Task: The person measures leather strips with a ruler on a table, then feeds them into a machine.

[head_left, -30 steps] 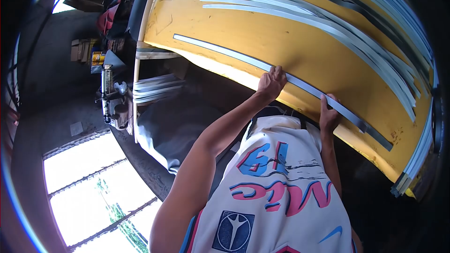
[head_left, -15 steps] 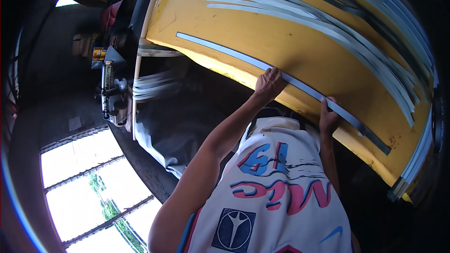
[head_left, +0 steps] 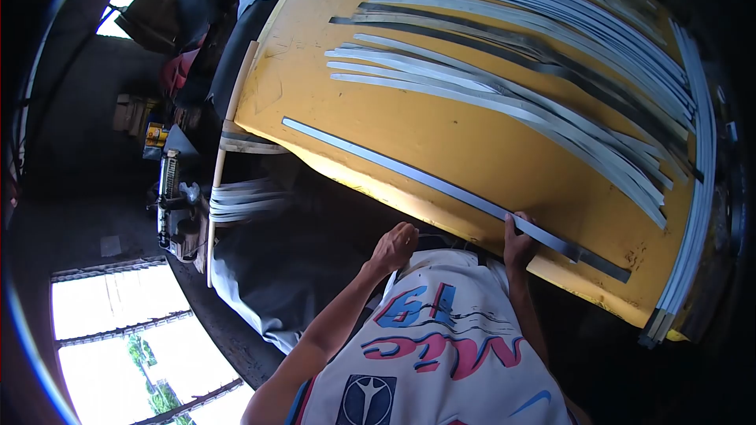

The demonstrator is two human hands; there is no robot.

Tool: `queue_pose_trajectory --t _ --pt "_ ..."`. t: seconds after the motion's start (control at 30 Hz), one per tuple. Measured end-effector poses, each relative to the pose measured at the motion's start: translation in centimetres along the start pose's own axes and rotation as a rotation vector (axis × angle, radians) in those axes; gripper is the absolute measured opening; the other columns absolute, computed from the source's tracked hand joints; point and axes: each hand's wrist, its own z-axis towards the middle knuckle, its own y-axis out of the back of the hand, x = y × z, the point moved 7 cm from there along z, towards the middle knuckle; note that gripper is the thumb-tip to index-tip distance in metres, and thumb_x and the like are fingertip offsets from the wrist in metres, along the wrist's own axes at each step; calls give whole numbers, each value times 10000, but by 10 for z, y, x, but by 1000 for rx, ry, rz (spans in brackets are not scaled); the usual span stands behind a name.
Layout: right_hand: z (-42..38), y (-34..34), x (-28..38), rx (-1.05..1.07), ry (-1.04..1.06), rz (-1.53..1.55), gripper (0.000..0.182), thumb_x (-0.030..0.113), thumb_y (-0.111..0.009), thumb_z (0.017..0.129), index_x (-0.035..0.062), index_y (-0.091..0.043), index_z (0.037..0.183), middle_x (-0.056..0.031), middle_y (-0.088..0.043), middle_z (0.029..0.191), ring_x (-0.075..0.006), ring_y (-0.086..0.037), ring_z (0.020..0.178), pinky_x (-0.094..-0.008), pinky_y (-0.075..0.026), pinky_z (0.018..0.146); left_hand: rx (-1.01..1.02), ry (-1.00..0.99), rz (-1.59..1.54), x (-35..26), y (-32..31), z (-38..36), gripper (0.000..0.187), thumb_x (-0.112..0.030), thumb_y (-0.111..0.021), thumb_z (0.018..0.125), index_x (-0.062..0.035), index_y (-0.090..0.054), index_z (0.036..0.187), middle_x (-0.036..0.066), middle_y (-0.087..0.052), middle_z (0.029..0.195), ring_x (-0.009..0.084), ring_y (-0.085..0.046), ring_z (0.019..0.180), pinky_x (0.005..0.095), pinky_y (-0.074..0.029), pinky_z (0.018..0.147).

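A long flat grey-white strip (head_left: pixel 394 167) lies along the near edge of the yellow table (head_left: pixel 315 102), with a darker strip (head_left: pixel 606 265) showing past its right end. My right hand (head_left: pixel 520 242) grips the grey-white strip toward that end, thumb over it and fingers partly hidden. My left hand (head_left: pixel 395 248) is off the table in front of my body, its fingers curled closed. Whatever it may hold is hidden from view.
Several pale strips (head_left: pixel 488 94) lie across the table beyond the long one, with dark strips (head_left: pixel 472 35) behind them. Bundled strips (head_left: pixel 697 165) run down the right edge. At left, more strips hang over a wooden rail (head_left: pixel 215 205) near dark sheeting (head_left: pixel 276 267).
My left hand has let go of the grey-white strip and drawn back toward my body. My right hand stays on the strip. The view has shifted, showing more of the table's far side.
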Motion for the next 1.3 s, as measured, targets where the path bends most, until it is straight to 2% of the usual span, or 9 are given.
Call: queue_pose_trajectory --t 0.1,0.27,0.43,0.5,0.6,0.8,0.93,1.23,1.3 --pt "0 1 2 -25 16 -7 173 192 -760 883 38 -691 924 -104 -655 848 -282 -641 786 -392 -506 742 -32 -447 27 -61 -13 27 95 -135 -670 888 -42 -689 880 120 -660 879 315 -653 792 421 -531 708" --pt "0 1 -1 -20 3 35 169 181 -770 866 41 -686 907 -105 -653 850 -284 -647 782 -391 -505 721 186 -677 -60 -135 -53 57 95 -164 -708 781 -83 -662 803 102 -627 886 302 -639 926 442 -482 871" --pt "2 2 0 -6 -17 36 164 192 -755 869 50 -673 872 -109 -655 837 -286 -636 750 -397 -500 697 290 -817 -46 -157 -77 41 495 -353 -800 783 -76 -631 1156 139 -579 1182 339 -547 1186 448 -443 995" --pt "2 2 2 44 61 72 153 187 -750 867 55 -672 868 -111 -658 833 -295 -632 742 -399 -498 688 133 -765 -11 -156 -77 45 732 -373 -808 745 -49 -542 1346 171 -479 1426 351 -416 1382 452 -360 1129" --pt "-2 -3 -4 -30 46 40 155 191 -753 860 56 -682 886 -120 -656 829 -320 -643 769 -415 -504 703 192 -710 140 -137 -89 59 1008 -393 -756 811 -9 -222 1575 187 -226 1646 342 -193 1535 478 -179 1241" --pt "-2 3 -2 -72 30 70 166 184 -767 863 36 -695 892 -126 -666 822 -308 -645 750 -395 -504 717 129 -715 207 -113 -102 67 908 -429 -647 918 -25 -186 1588 166 -174 1669 327 -182 1541 491 -189 1236" --pt "-5 -2 -24 75 -163 308 213 172 -698 946 -19 -686 1040 -47 -698 874 -125 -666 828 -289 -523 753 110 -728 222 -113 -102 65 862 -401 -624 938 -37 -192 1590 144 -169 1675 318 -178 1544 490 -206 1232" --pt "-3 46 -73 -125 -464 696 189 144 -695 942 -5 -694 1058 -47 -701 968 -113 -638 844 -239 -498 765 131 -723 225 -112 -102 65 850 -389 -594 953 -35 -164 1596 154 -160 1675 316 -163 1548 477 -179 1241" --pt "-4 67 -92 -150 -607 749 235 194 -696 943 86 -674 1151 -13 -701 1001 -98 -629 911 -249 -482 769 115 -716 220 -111 -105 67 849 -389 -585 958 -32 -156 1598 160 -152 1675 318 -158 1548 475 -175 1242"
